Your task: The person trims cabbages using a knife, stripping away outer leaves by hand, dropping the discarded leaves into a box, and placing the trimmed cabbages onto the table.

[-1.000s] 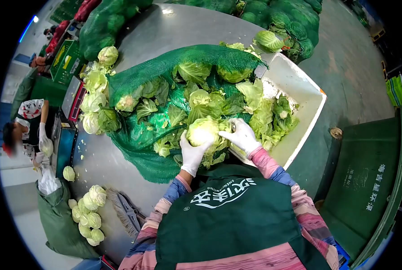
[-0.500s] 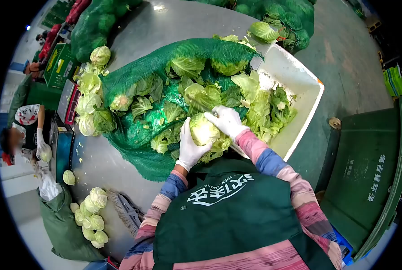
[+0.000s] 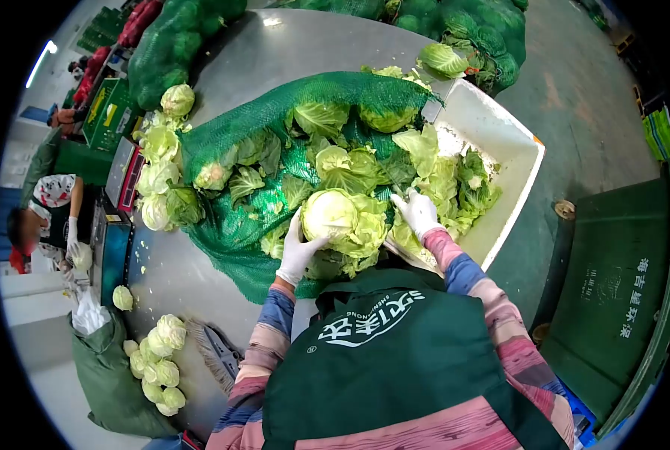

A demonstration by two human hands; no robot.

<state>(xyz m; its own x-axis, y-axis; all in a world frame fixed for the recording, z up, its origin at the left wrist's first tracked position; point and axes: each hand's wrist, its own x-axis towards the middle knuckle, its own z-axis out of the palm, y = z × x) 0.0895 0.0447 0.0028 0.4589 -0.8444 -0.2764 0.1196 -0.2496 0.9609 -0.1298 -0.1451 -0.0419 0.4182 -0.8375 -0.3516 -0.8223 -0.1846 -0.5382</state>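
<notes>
My left hand, in a white glove, grips the left side of a pale green cabbage. Loose outer leaves spread at the right of this head. Apart from the cabbage, my gloved right hand is over the near left edge of a white box, with its visible fingers spread; part of it is hidden from view. Cabbage leaves lie in the box below and beyond that hand. Under the cabbage, a green mesh sack lies opened out, with more heads and leaves on it.
Whole cabbages line the left of the metal table, and a trimmed pile sits near its front left. Full mesh sacks stand at the back. A large green bin is at right. Another person handles a cabbage at left.
My right hand has left the cabbage and moved right to the box. My left hand has shifted slightly left, still on the cabbage, whose top is now more exposed.
</notes>
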